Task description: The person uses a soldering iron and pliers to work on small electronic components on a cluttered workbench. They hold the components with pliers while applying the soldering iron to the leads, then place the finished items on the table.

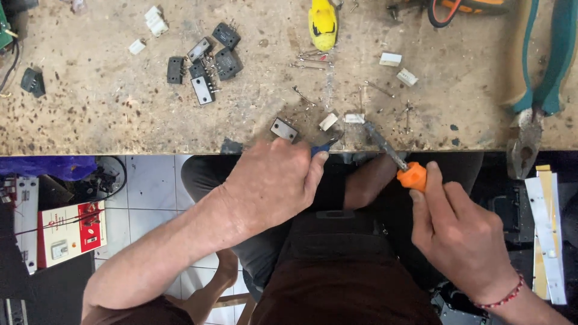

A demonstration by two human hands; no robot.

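Left hand (274,180) curled knuckles-up, seemingly gripping; right hand (454,232) closed in a fist, wrist bent

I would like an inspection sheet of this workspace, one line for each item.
Surface: worn, speckled wooden bench.
Job's things: orange-handled screwdriver, tip on a small white block; blue-handled tool.
Clutter: black flat electronic parts, yellow tool, teal-handled pliers, loose metal pins.
Grippers: left hand grips the blue-handled tool; right hand grips the screwdriver.
Cables: black cable.
Surroundings: white tiled floor.
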